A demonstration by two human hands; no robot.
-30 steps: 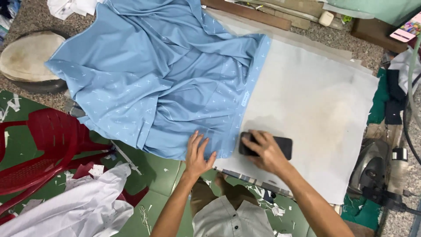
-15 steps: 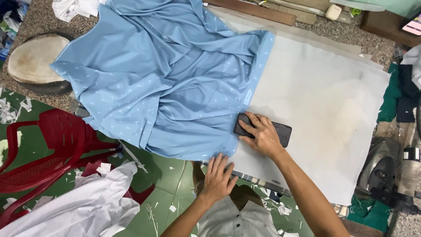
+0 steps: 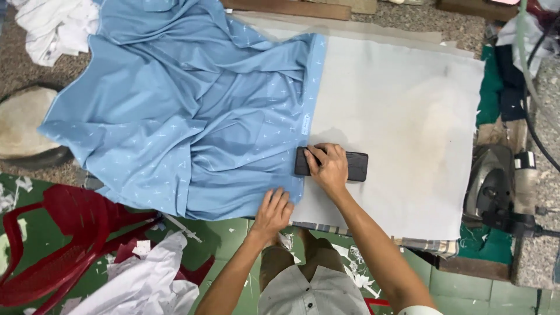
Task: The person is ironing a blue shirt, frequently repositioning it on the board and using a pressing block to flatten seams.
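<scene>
A light blue patterned shirt [image 3: 186, 116] lies rumpled across the left half of a white padded ironing board [image 3: 402, 128]. My right hand [image 3: 328, 166] presses down on a dark rectangular block [image 3: 356, 165] that rests on the board at the shirt's straight hem edge. My left hand [image 3: 273, 211] lies flat with fingers spread on the shirt's lower corner at the board's near edge, holding nothing.
A dark iron [image 3: 496, 192] with a cable sits on green cloth to the right. A red plastic chair [image 3: 64, 245] and white cloth [image 3: 146, 280] lie on the green tiled floor at the lower left. Another white garment [image 3: 52, 29] is at top left.
My left hand came back up from the board's edge onto the shirt's lower corner. My right hand stayed on the dark block by the hem.
</scene>
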